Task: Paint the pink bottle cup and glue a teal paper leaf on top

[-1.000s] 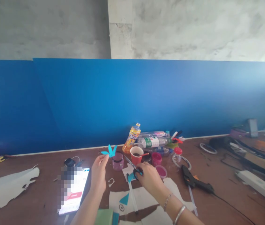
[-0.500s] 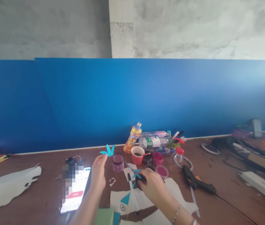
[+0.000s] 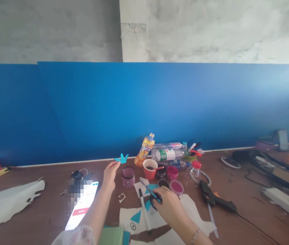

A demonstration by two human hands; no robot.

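A small blue paper cutout with pointed lobes (image 3: pixel 123 158) is pinched by its base in my left hand (image 3: pixel 110 175), held up just behind and left of the purple jar (image 3: pixel 128 177). My right hand (image 3: pixel 168 202) is closed round the dark handles of a pair of scissors (image 3: pixel 149 188), whose blades point up and left over the papers. Under and beside the scissors lie blue paper pieces (image 3: pixel 136 216) on white paper sheets (image 3: pixel 126 223). A white marker with a black cap (image 3: pixel 145 212) rests left of my right hand.
Behind the hands stand a red paper cup (image 3: pixel 150 170), an orange drink bottle (image 3: pixel 144 149) and plastic bottles (image 3: pixel 168 154) lying down. To the right is a black glue gun (image 3: pixel 217 199) with its cord. A lit phone (image 3: pixel 83 207) lies left, near white paper (image 3: pixel 9 204).
My left hand has moved slightly right and turned the blue cutout with it. The scissors have shifted a little and my right hand stays over the papers.
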